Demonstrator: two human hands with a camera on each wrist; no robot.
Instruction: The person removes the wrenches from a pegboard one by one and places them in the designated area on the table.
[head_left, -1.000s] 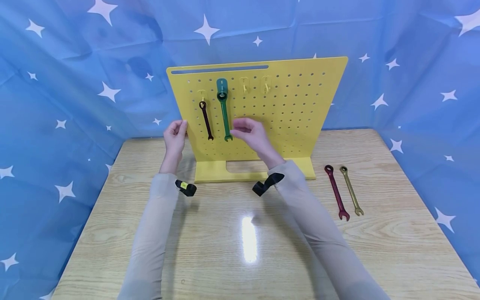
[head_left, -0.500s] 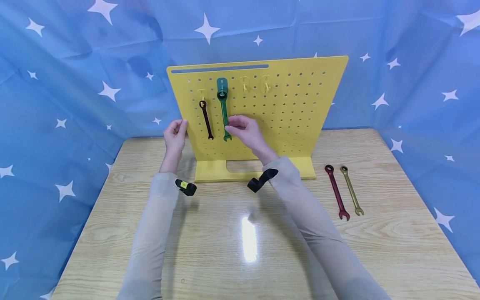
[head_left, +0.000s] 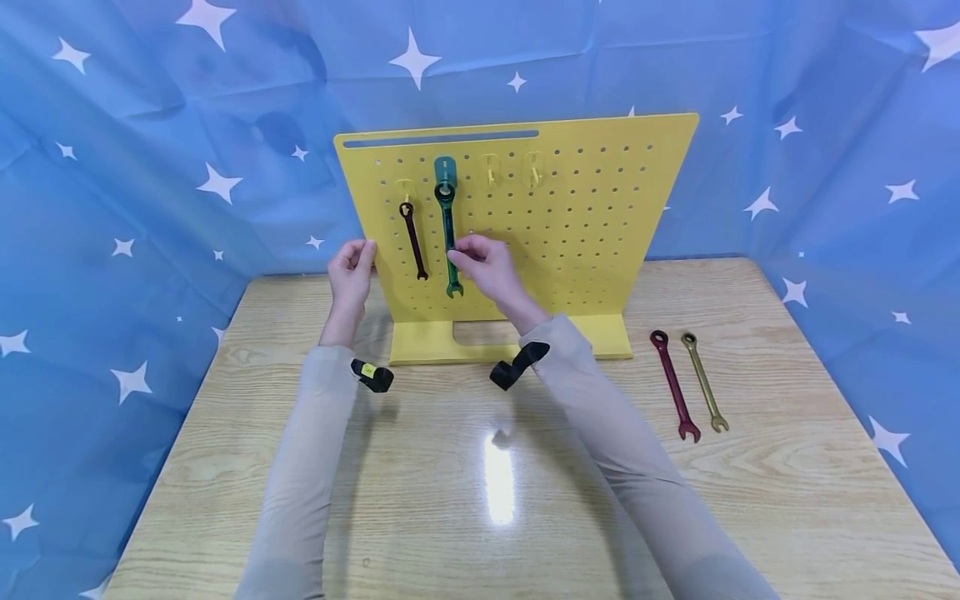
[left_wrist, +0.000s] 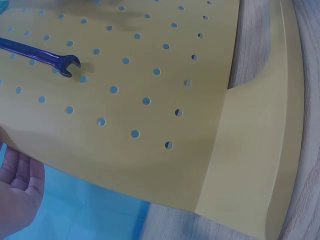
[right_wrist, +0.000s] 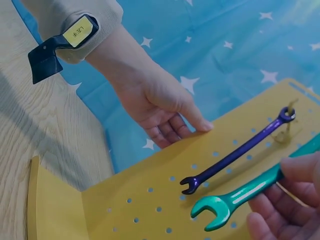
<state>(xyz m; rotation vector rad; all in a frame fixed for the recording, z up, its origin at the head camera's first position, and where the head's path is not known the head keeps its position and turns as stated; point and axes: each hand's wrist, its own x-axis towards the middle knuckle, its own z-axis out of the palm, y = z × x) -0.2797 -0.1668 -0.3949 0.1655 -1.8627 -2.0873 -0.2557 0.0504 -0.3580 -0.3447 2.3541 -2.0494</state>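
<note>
My left hand (head_left: 349, 271) holds the left edge of the yellow pegboard (head_left: 600, 292), thumb in front and fingers curled behind, as the right wrist view shows. My right hand (head_left: 489, 265) pinches the lower shaft of a green combination wrench (head_left: 448, 225) between thumb and fingers. Its open end (right_wrist: 212, 210) points down and stands off the board, while the ring end is at a teal hook (head_left: 446, 168). To its left, a dark purple wrench (head_left: 414, 242) hangs by its ring from a yellow hook. In the left wrist view only the purple wrench's lower end (left_wrist: 60, 61) shows.
Two more yellow hooks, a left one (head_left: 491, 172) and a right one (head_left: 535, 172), sit right of the green wrench. A red wrench (head_left: 675, 387) and a gold wrench (head_left: 705, 383) lie on the wooden table (head_left: 450, 467) at right. A starry blue cloth (head_left: 825, 100) hangs behind.
My right hand has moved left onto the green wrench and pinches it. The wrench's open end has come lower in the head view, away from the board. My left hand stays put.
</note>
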